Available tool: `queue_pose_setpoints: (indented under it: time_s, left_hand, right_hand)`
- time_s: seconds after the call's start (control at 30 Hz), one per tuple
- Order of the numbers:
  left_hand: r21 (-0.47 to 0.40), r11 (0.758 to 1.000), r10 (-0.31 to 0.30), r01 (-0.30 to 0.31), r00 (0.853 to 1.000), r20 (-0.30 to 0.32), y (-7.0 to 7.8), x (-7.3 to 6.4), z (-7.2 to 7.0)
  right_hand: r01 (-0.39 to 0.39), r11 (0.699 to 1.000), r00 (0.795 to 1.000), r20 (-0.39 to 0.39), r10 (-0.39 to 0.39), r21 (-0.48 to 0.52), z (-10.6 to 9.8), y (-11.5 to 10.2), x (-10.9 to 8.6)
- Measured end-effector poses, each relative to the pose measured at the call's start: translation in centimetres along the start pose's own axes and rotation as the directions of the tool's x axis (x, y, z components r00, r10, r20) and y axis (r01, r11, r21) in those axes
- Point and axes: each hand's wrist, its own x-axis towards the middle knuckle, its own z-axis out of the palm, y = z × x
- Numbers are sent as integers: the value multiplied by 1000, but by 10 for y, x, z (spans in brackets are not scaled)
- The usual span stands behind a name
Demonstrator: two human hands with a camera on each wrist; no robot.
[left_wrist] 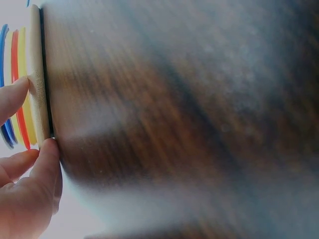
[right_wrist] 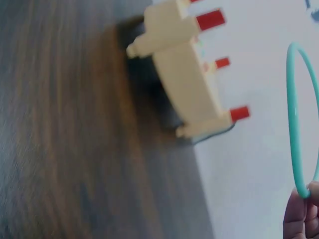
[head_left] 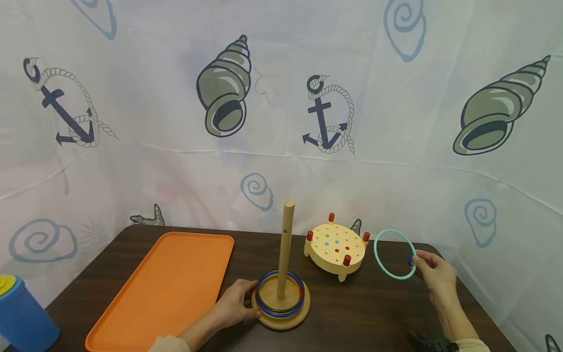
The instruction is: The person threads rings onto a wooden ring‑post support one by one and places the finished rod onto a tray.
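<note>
On the dark table a wooden peg stand (head_left: 286,244) rises from a round base (head_left: 282,324). Several coloured rings (head_left: 281,315), among them blue, red and black ones, lie stacked around the foot of its post. My left hand (head_left: 233,307) grips the base's left edge, and in the left wrist view its fingers pinch the wooden rim (left_wrist: 36,64). Off to the right, my right hand (head_left: 440,278) holds up a mint-green ring (head_left: 376,248) between thumb and fingers, above the table. A small blue patch shows on that ring beside the fingertips.
A cream round pegboard (head_left: 336,244) with red pegs stands between the stand and the mint ring. On the left lie an orange tray (head_left: 176,278) and a blue canister (head_left: 26,313) with a yellow top. A patterned cloth hangs behind the table.
</note>
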Motion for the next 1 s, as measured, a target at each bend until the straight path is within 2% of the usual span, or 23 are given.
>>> queue_pose_setpoints:
  time_s: [0.2, 0.37, 0.6, 0.77, 1.0]
  left_hand:
    - [-8, 1000, 0, 0, 1000, 7, -1, 0, 0]
    - [-19, 1000, -8, 8, 1000, 10, -1, 0, 0]
    - [-22, 1000, -6, 6, 1000, 8, 0, 0, 0]
    - [-13, 1000, -4, 4, 1000, 4, 1, -1, 0]
    - [-18, 1000, -15, 16, 1000, 9, 2, 0, 0]
  right_hand:
    - [10, 992, 999, 45, -16, 128, 7, -27, -7]
    - [48, 987, 991, 115, -66, 153, 12, -49, -15]
    - [99, 968, 983, 127, -131, 230, 30, -75, -27]
    - [123, 969, 975, 155, -158, 214, 44, -92, -35]
    - [149, 957, 958, 204, -202, 249, 58, -115, -46]
